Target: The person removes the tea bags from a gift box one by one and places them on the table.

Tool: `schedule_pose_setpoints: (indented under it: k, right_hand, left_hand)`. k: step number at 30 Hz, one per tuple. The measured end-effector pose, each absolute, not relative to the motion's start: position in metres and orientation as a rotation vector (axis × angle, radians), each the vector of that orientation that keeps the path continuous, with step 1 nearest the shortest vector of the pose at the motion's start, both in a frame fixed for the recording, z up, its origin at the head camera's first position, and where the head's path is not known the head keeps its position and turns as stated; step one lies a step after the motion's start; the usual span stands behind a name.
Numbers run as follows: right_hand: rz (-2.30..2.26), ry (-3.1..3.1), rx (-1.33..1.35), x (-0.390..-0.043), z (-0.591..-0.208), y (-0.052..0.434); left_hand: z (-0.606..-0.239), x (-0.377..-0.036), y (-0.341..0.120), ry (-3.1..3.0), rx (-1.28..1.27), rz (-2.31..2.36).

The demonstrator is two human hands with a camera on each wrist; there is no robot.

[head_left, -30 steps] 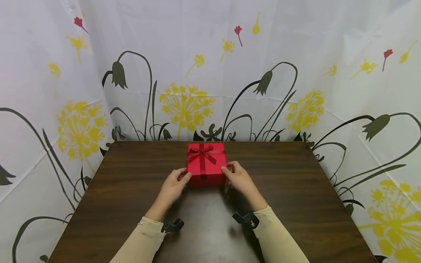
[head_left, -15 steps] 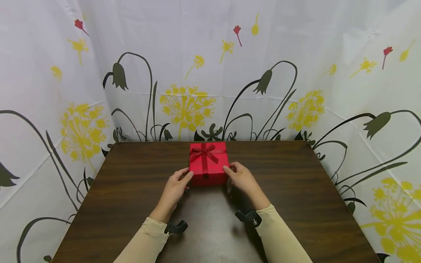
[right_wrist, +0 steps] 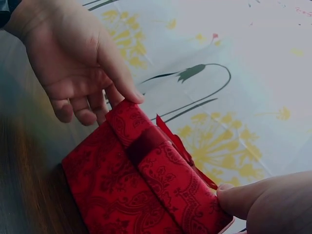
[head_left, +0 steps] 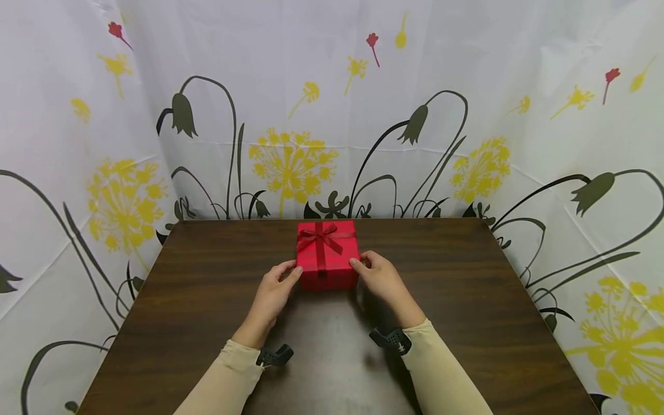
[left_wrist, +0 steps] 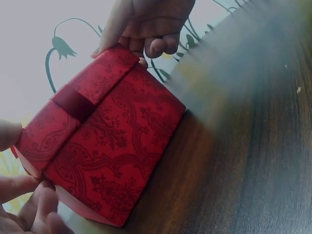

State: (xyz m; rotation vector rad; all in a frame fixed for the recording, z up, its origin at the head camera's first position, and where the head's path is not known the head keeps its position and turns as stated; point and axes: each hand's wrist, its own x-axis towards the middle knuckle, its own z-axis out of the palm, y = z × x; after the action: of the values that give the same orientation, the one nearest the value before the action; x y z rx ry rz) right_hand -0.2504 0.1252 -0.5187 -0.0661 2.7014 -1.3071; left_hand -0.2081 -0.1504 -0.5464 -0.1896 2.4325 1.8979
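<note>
Pinching its lid (left_wrist: 105, 80) at the 2 near corners, both hands attend to the red box (head_left: 329, 280). The left hand (head_left: 271, 293), at the box's left, sets its thumb on the lid and a fingertip at the lid's lower edge; the right hand (head_left: 385, 282), at the box's right, lays its thumb over the opposite corner, its other fingers curled beside the box. The box stands upright on the table (head_left: 207, 300), whose far edge runs just behind it. A bow (head_left: 320, 235) tops the box, clear of both thumbs. Whether the lid sits fully down on the base (left_wrist: 122, 146), I cannot tell. For a good hold, I would match pressure on the 2 sides, favour the lid's edge over the base, and spare the bow, so nothing tilts or creases.
</note>
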Motion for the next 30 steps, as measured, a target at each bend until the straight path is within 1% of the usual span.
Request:
schedule_pose_setpoints:
  k: [16,23,30]
  right_hand:
    - [-1.38,2.759,-0.114,-0.245,-0.507,0.124]
    - [-1.571,2.746,-0.183,-0.24,-0.496,0.122]
    - [-1.766,2.691,-0.223,-0.232,-0.492,0.118]
  left_hand:
    - [-0.537,-0.207,-0.152,2.445,-0.124,1.957]
    - [-0.525,-0.204,-0.154,2.398,-0.062,2.05]
    - [-0.51,-0.199,-0.156,2.367,-0.036,2.089]
